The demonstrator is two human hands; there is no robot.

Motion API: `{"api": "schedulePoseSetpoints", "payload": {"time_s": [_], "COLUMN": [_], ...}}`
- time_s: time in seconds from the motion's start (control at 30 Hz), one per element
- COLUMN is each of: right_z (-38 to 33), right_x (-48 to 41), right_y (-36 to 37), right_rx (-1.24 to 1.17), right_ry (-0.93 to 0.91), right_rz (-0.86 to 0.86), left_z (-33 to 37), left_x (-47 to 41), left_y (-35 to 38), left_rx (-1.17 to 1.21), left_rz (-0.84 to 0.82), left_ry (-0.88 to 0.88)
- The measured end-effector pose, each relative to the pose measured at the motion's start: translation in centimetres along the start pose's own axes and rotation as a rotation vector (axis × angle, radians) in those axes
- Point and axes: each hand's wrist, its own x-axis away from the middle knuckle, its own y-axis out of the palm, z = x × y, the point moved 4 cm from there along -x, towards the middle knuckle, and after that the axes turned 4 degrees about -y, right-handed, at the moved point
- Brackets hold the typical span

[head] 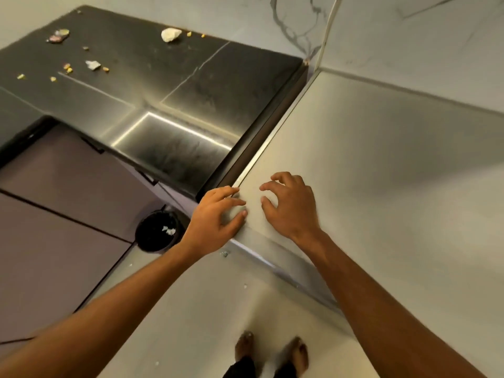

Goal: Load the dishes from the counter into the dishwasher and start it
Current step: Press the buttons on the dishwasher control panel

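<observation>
Both of my hands are at the near left corner of a pale grey flat top. My left hand lies over that corner, its fingers and thumb resting on the top beside the metal edge strip. My right hand sits just to its right, fingers bent, with only the fingertips touching the pale surface. Neither hand holds anything. A black counter adjoins the pale top on the left. No dish and no dishwasher interior are in view.
Food scraps and a crumpled white lump lie on the black counter's far part. Purple-grey cabinet fronts stand below it. A black round bin sits on the floor by the corner. My bare feet stand on the pale floor.
</observation>
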Motion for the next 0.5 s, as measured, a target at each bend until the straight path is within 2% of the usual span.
{"api": "schedulePoseSetpoints", "payload": {"time_s": [0.2,0.33,0.5], "right_z": [-2.8,-3.7,-4.8], "right_x": [5.9,8.0,9.0], "right_y": [2.3,2.8,2.7], "right_rx": [0.077,0.186,0.335], "right_ry": [0.04,0.033,0.038], "right_rz": [0.031,0.05,0.162], "left_z": [-0.9,-1.3,-2.5], "left_x": [3.9,3.6,3.7], "left_y": [0.7,0.5,0.2], "left_rx": [-0.032,0.011,0.018], "left_rz": [-0.167,-0.205,-0.246], "left_ry": [0.033,0.076,0.183]}}
